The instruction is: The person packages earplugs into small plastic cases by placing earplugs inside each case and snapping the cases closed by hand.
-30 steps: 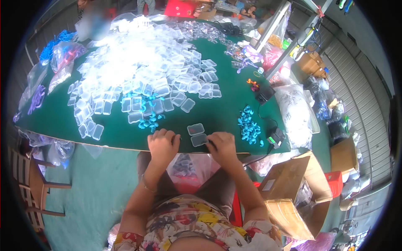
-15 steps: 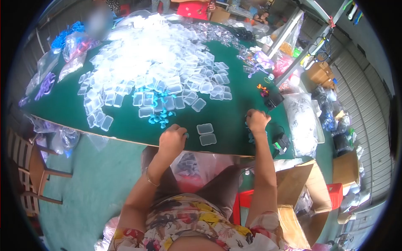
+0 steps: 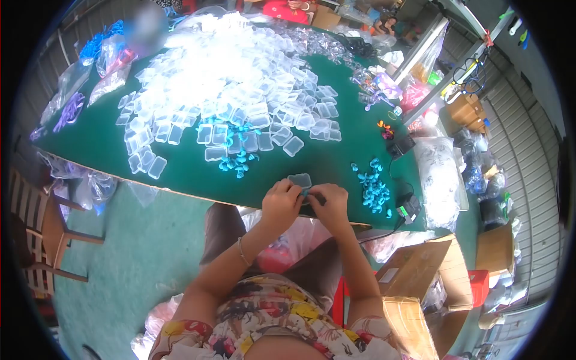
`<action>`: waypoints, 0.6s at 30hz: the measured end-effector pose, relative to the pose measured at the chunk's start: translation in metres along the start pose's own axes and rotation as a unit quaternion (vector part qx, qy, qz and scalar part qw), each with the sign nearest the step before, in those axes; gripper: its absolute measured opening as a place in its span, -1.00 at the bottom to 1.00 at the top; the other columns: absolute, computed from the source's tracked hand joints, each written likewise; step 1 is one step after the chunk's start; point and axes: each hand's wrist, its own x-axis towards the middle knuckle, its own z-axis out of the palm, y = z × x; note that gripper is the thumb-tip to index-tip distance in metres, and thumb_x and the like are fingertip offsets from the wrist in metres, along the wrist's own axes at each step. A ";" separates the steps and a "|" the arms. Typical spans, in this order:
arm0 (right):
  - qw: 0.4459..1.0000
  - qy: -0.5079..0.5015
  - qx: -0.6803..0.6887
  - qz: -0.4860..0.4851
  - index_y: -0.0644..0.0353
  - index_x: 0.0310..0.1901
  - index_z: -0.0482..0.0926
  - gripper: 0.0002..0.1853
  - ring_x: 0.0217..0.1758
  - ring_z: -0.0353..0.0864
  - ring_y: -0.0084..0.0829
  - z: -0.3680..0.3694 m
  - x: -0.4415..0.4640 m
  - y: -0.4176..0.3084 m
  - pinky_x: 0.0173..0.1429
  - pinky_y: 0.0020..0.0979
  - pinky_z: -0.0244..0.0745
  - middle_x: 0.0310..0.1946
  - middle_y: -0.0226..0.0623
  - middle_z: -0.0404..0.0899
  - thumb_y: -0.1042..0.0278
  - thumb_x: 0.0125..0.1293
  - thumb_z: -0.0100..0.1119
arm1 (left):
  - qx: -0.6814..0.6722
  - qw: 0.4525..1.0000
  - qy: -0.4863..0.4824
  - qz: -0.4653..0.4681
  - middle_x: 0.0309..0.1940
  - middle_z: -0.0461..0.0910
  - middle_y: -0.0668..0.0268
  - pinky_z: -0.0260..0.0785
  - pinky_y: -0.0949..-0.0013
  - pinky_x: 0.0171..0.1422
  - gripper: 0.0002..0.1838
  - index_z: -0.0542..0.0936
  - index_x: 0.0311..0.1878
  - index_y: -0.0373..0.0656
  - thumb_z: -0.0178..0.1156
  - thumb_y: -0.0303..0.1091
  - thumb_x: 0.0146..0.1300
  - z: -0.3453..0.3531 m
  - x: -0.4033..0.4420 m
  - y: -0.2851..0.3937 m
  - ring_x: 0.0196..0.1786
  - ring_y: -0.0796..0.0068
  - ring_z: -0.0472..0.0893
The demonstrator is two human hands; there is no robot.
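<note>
My left hand (image 3: 281, 205) and my right hand (image 3: 330, 207) meet near the table's front edge, fingers closed around small blue pieces (image 3: 305, 193) between their fingertips. Just behind them lies a clear plastic case (image 3: 300, 179); the hands partly cover that spot. To the right is a heap of small blue pieces (image 3: 375, 191). More blue pieces (image 3: 238, 162) lie to the left, beside and on several clear cases (image 3: 216, 153). A huge pile of clear cases (image 3: 204, 72) covers the back left of the green table (image 3: 192, 174).
A black box (image 3: 401, 145) and a cabled device (image 3: 410, 207) sit at the right edge, near orange pieces (image 3: 385, 129). An open carton (image 3: 414, 270) stands on the floor. A person in red (image 3: 288, 11) is across the table.
My right hand has moved left from the blue heap to the middle. My left hand has moved right to meet it. The view has shifted slightly.
</note>
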 end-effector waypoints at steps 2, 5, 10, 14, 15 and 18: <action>0.993 0.011 -0.105 -0.053 0.07 -0.32 0.64 -0.84 -0.26 0.62 -0.22 0.002 -0.001 -0.007 -0.12 -0.15 0.45 -0.39 -0.35 0.61 0.43 0.01 0.35 | 0.000 1.000 0.015 0.023 -0.24 0.50 0.20 0.44 0.14 -0.16 -0.78 0.57 -0.23 -0.14 0.32 -0.39 0.03 0.000 0.000 -0.002 -0.18 0.12 0.55; 0.999 -0.001 0.020 -0.039 0.06 -0.23 0.63 -0.81 -0.14 0.60 -0.20 0.004 0.008 0.013 -0.05 -0.10 0.41 -0.24 -0.32 0.61 0.39 0.07 0.33 | -0.005 1.000 0.017 0.017 -0.21 0.48 0.13 0.45 0.14 -0.12 -0.62 0.58 -0.10 -0.18 0.39 -0.38 -0.05 -0.014 0.003 0.009 -0.15 0.06 0.54; 0.994 -0.045 -0.092 -0.027 0.08 -0.08 0.58 -0.73 -0.01 0.54 -0.13 0.009 0.035 0.019 0.02 -0.15 0.44 -0.09 -0.22 0.56 0.43 0.14 0.27 | 0.046 0.997 -0.059 0.031 -0.16 0.48 0.11 0.44 0.14 -0.03 -0.49 0.55 0.00 -0.19 0.44 -0.33 -0.09 -0.020 0.000 0.004 -0.09 0.06 0.53; 0.992 -0.114 0.046 -0.040 0.13 -0.09 0.56 -0.70 -0.13 0.57 -0.18 0.006 0.038 0.022 -0.11 -0.27 0.50 -0.13 -0.20 0.55 0.53 0.10 0.31 | 0.008 0.999 -0.041 0.008 -0.14 0.48 0.12 0.44 0.13 -0.04 -0.39 0.49 0.09 -0.18 0.45 -0.31 -0.08 -0.018 -0.003 -0.001 -0.08 0.06 0.54; 0.989 -0.125 0.077 -0.002 0.15 -0.09 0.55 -0.67 -0.17 0.58 -0.20 0.000 0.036 0.018 -0.16 -0.31 0.52 -0.14 -0.20 0.54 0.55 0.06 0.34 | 0.008 0.999 -0.039 0.007 -0.14 0.48 0.12 0.44 0.13 -0.04 -0.39 0.49 0.09 -0.18 0.45 -0.31 -0.08 -0.020 -0.002 0.000 -0.08 0.06 0.54; 0.978 -0.133 0.148 -0.062 0.17 -0.10 0.53 -0.60 -0.19 0.60 -0.22 -0.017 0.025 0.014 -0.21 -0.38 0.54 -0.15 -0.16 0.52 0.62 -0.02 0.38 | -0.019 1.000 -0.024 0.006 -0.18 0.47 0.12 0.45 0.15 -0.08 -0.38 0.45 0.14 -0.17 0.42 -0.32 -0.04 -0.025 0.000 0.003 -0.10 0.06 0.55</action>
